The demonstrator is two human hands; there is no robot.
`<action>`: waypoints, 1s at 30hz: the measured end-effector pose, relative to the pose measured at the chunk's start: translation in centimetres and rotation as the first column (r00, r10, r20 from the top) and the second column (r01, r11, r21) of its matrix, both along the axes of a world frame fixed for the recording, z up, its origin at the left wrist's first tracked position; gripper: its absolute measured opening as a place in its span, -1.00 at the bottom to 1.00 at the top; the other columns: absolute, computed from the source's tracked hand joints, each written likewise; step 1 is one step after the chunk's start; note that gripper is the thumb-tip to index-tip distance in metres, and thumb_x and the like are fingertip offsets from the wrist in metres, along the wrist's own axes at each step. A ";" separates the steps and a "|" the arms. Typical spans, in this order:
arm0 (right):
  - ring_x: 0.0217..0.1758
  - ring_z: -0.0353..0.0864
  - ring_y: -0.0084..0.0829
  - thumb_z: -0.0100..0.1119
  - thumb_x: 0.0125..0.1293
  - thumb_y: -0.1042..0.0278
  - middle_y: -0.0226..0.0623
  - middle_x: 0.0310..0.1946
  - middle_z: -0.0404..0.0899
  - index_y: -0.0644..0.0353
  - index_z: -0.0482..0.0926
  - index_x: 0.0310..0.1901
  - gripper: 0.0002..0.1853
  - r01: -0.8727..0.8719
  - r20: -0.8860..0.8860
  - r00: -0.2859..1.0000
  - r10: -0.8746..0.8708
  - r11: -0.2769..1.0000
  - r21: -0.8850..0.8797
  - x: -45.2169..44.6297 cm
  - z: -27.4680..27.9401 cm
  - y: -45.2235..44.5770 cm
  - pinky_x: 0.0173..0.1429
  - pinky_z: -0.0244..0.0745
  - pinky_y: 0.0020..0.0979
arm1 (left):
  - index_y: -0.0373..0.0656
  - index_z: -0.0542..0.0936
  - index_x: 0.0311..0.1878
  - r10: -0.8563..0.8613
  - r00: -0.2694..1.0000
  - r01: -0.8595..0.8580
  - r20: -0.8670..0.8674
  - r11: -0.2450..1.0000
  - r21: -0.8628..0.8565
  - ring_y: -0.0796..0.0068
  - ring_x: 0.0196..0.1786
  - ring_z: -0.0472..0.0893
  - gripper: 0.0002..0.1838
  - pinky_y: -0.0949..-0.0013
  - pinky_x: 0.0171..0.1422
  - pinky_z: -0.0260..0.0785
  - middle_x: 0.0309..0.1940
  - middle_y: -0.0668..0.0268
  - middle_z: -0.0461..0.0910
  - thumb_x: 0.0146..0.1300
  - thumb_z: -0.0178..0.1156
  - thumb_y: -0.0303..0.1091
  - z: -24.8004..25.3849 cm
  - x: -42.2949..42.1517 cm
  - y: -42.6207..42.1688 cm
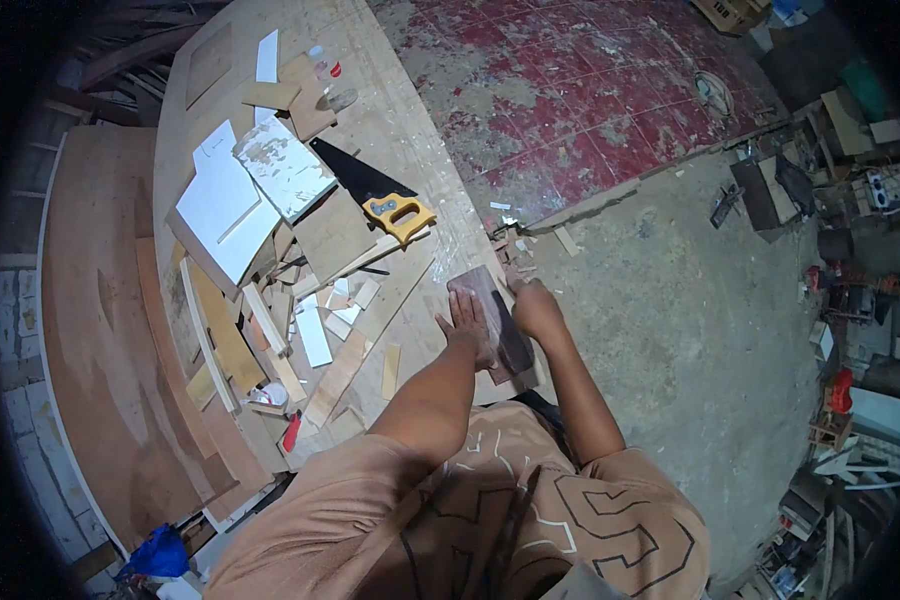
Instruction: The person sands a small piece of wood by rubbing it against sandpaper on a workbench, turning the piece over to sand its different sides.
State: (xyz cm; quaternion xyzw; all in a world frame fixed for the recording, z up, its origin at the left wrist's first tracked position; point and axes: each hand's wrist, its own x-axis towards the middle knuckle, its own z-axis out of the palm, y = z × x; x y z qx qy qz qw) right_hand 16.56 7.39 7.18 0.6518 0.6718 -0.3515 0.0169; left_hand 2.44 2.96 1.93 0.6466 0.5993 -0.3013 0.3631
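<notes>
A dark brown wooden board [512, 372] lies at the right edge of the workbench, close to my body. My left hand [470, 325] presses flat on it with fingers spread. Just past the board's right side is my right hand [538, 308], its fingers closed in a fist. Whatever it grips is hidden by the hand itself. A dark strip, perhaps a shadow, runs along the board beside this fist. Farther up the bench rests a handsaw [380, 195] with a yellow handle and black blade, touched by neither hand.
Wood offcuts [315, 335] and white panels [225, 205] clutter the bench's left half. A clear bottle [318, 60] stands toward its far end. Small scraps lie by the bench edge [510, 250]. Concrete floor [660, 340] and worn red tiles [570, 110] extend to the right.
</notes>
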 end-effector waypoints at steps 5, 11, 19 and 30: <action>0.02 0.64 0.08 0.08 0.31 0.26 0.14 -0.03 0.57 0.13 0.73 -0.06 -0.70 -0.094 0.090 0.992 0.091 0.995 0.035 -2.2 -2.4 -0.7 0.07 0.58 -0.03 | -0.30 -0.54 0.52 0.006 1.000 -0.006 -0.002 1.000 -0.026 -0.19 0.57 -0.67 0.60 -0.60 0.44 -0.45 0.55 -0.12 -0.67 -0.21 0.56 0.10 0.8 -0.1 0.5; -0.08 0.69 -0.12 0.17 0.28 0.11 -0.04 -0.19 0.68 0.12 0.76 -0.21 -0.70 -0.157 0.354 0.931 0.090 0.974 0.165 -5.6 -7.4 -2.4 -0.05 0.61 -0.10 | -0.24 -0.55 0.53 -0.002 1.000 0.002 -0.010 0.999 0.034 -0.17 0.56 -0.69 0.60 -0.60 0.43 -0.44 0.56 -0.08 -0.70 -0.21 0.57 0.08 -4.4 -0.9 -0.3; -0.08 0.72 -0.24 0.24 0.23 0.34 -0.13 -0.17 0.70 0.20 0.67 -0.09 -0.76 -0.257 -0.124 0.960 0.250 0.966 -0.039 1.7 -1.0 1.3 -0.05 0.60 -0.28 | -0.31 -0.56 0.51 -0.001 1.000 0.001 -0.013 1.000 -0.009 -0.20 0.57 -0.66 0.64 -0.61 0.43 -0.44 0.55 -0.13 -0.69 -0.23 0.60 0.11 0.3 -0.2 0.1; -0.16 0.59 -0.52 0.32 0.13 0.66 -0.35 -0.20 0.60 0.23 0.44 0.09 -0.53 0.208 -0.765 0.382 -0.519 0.854 -0.476 3.5 -0.5 -0.2 -0.07 0.51 -0.47 | -0.31 -0.57 0.51 0.000 1.000 0.000 -0.001 1.000 0.002 -0.16 0.58 -0.64 0.63 -0.55 0.47 -0.44 0.55 -0.14 -0.69 -0.20 0.58 0.13 0.4 -0.1 0.3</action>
